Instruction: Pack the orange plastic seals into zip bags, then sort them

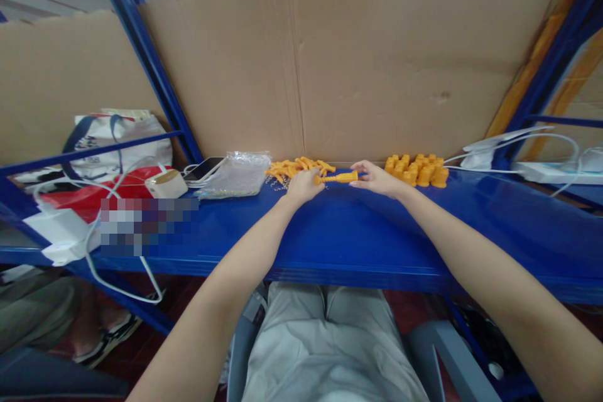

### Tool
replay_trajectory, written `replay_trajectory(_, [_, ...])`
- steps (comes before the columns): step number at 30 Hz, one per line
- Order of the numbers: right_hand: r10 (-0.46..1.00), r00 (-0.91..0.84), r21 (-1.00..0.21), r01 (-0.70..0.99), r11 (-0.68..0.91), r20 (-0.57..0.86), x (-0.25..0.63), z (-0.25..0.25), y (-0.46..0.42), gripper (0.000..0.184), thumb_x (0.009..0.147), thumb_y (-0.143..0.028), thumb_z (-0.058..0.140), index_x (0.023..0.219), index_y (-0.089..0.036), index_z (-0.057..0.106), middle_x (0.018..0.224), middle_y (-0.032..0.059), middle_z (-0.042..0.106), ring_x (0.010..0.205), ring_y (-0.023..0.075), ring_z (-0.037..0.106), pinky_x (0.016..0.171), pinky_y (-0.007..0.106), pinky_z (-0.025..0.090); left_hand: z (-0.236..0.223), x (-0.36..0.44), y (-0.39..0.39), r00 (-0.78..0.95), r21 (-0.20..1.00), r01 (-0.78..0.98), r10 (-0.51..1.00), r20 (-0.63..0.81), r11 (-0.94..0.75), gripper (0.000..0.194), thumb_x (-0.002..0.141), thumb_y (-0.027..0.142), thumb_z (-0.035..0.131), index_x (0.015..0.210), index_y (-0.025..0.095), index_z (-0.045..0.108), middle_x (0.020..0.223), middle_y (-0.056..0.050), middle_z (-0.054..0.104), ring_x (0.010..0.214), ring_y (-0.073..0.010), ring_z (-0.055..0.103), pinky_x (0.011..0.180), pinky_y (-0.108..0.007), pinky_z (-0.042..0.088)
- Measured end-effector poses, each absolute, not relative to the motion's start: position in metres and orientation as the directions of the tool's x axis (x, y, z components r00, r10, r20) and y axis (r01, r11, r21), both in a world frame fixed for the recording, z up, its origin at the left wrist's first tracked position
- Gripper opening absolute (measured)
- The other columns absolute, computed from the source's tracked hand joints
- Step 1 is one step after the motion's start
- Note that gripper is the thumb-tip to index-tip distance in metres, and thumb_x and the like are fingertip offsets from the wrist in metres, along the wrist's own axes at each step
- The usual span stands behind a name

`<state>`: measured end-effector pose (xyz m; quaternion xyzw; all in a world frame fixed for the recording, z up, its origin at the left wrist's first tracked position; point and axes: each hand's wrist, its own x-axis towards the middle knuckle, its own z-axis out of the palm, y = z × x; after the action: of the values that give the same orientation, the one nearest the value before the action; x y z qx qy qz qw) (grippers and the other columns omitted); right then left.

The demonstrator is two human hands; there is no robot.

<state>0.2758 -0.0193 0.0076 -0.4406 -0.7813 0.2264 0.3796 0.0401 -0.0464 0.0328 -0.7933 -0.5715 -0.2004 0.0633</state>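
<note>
A slim orange plastic piece [336, 178] with a wider right end lies level between my hands, just above the blue tabletop. My left hand [303, 188] is closed around its left end, which is partly hidden by the fingers. At the wider end, my right hand [375, 179] has its thumb and fingers apart, with the tips on either side of the piece; whether they touch it is hard to see. Behind my left hand lies a pile of slender orange parts [294, 168] with small metallic bits beside it. Short, flared orange parts [417, 171] stand grouped beyond my right hand.
Left of the pile are a clear plastic bag [237, 174] and a phone [207, 168]. White chargers [61, 229] and cables cover the far left near a red bag [117, 188]. Cardboard [358, 63] closes off the back between blue posts. Another person's leg shows lower left.
</note>
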Motion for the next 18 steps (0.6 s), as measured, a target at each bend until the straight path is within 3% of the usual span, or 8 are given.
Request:
replay_trajectory(8, [0.896, -0.317, -0.832, 0.366, 0.417, 0.310, 0.275, 0.016, -0.030, 0.021, 0.090, -0.024, 0.065, 0.109, -0.016, 0.064, 0.114, 0.0136, 0.074, 0.090, 0.0202, 0.074, 0.090, 0.042, 0.059, 0.023, 0.031, -0.036, 0.398, 0.197, 0.823, 0.788, 0.469, -0.533, 0.031, 0.092, 0.037, 0.060, 0.114, 0.016, 0.067, 0.107, -0.009, 0.074, 0.104, -0.0250, 0.069, 0.091, -0.033, 0.051])
replay_trajectory(14, [0.924, -0.284, -0.840, 0.408, 0.358, 0.256, 0.271, 0.019, -0.033, 0.024, 0.098, -0.030, 0.055, 0.110, -0.012, 0.068, 0.115, 0.0169, 0.074, 0.089, 0.0221, 0.076, 0.089, 0.040, 0.059, 0.020, 0.029, -0.030, 0.403, 0.209, 0.800, 0.761, 0.508, -0.563, 0.028, 0.091, 0.034, 0.063, 0.112, 0.016, 0.068, 0.102, -0.008, 0.074, 0.099, -0.0240, 0.069, 0.088, -0.032, 0.051])
replay_trajectory(18, [0.962, -0.209, -0.896, 0.369, 0.245, 0.177, 0.268, 0.019, -0.033, 0.031, 0.099, -0.040, 0.055, 0.106, -0.012, 0.067, 0.097, 0.0164, 0.077, 0.076, 0.0203, 0.076, 0.083, 0.035, 0.060, 0.019, 0.029, -0.028, 0.399, 0.215, 0.789, 0.747, 0.531, -0.575, 0.024, 0.089, 0.033, 0.065, 0.105, 0.016, 0.069, 0.098, -0.007, 0.074, 0.094, -0.0243, 0.069, 0.084, -0.032, 0.050])
